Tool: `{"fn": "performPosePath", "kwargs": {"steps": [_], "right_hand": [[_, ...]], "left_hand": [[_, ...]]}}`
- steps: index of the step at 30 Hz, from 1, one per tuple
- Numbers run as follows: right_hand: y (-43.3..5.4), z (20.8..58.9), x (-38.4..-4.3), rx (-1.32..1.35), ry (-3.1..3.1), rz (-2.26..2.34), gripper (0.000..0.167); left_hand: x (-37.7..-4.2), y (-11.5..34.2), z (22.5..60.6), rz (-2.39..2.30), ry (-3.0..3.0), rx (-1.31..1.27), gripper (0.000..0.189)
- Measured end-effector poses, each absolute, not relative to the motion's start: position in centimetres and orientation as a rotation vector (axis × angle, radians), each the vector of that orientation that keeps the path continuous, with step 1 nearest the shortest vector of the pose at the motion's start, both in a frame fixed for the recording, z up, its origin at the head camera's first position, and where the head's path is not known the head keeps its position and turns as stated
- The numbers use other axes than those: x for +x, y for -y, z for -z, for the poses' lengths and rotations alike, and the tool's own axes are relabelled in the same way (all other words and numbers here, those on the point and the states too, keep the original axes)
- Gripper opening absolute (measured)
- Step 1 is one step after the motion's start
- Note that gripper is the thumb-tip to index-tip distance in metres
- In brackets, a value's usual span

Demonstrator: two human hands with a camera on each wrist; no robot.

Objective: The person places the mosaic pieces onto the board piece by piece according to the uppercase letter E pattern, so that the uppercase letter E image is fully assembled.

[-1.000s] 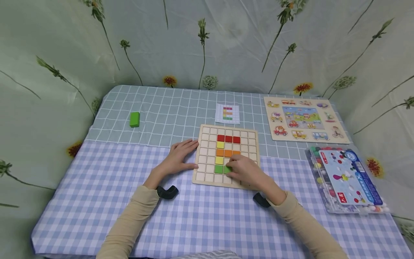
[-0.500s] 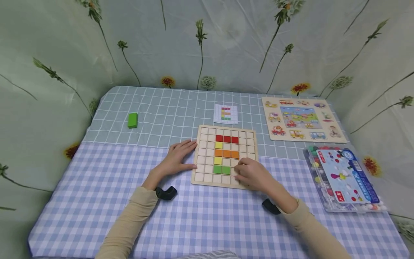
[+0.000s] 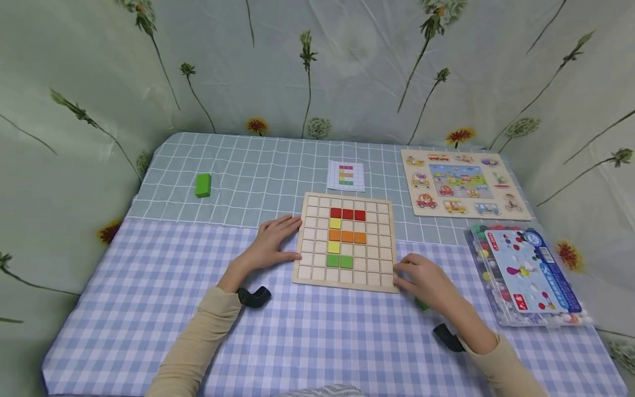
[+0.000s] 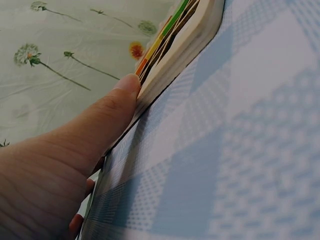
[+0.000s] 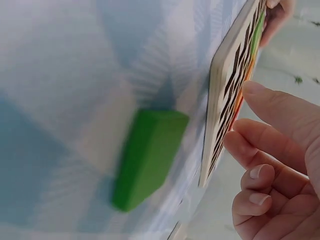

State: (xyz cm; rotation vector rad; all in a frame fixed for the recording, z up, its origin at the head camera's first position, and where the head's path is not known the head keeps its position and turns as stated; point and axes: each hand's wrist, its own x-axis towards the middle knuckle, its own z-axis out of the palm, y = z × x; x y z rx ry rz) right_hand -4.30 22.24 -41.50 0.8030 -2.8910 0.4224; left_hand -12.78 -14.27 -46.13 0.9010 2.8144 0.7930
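A square wooden grid board (image 3: 317, 274) lies on the checked cloth, with red tiles (image 3: 348, 214), yellow tiles (image 3: 334, 223), orange tiles (image 3: 348, 236) and two green tiles (image 3: 339, 261) in its cells. My left hand (image 3: 270, 242) rests against the board's left edge, thumb and fingers stretched out. Just off the right edge, my right hand (image 3: 421, 278) holds nothing, its thumb and index finger apart and the other fingers loosely bent. A green block (image 5: 150, 157) lies on the cloth below it, mostly hidden by that hand in the head view.
A pattern card (image 3: 346, 175) lies behind the board. At the far left sits another green block (image 3: 203, 185). On the right are a wooden vehicle puzzle (image 3: 466, 207) and a clear plastic case (image 3: 533, 270) with coloured pieces.
My right hand has left the second green tile, which stays in the bottom coloured row, and moved right past the board's edge. My left hand keeps its place.
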Motion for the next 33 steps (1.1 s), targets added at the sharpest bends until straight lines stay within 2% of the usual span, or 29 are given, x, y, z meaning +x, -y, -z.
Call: {"fn": "performPosePath", "kwargs": {"steps": [13, 33], "right_hand": [[-24.6, 41.8, -1.6, 0.555, 2.921, -0.423, 0.024], [-25.7, 42.3, -0.4, 0.503, 2.892, -0.444, 0.026]], "left_hand": [[-12.9, 14.4, 46.1, -0.795, -2.812, 0.892, 0.084], [-12.8, 14.2, 46.0, -0.821, -2.802, 0.897, 0.084]]}}
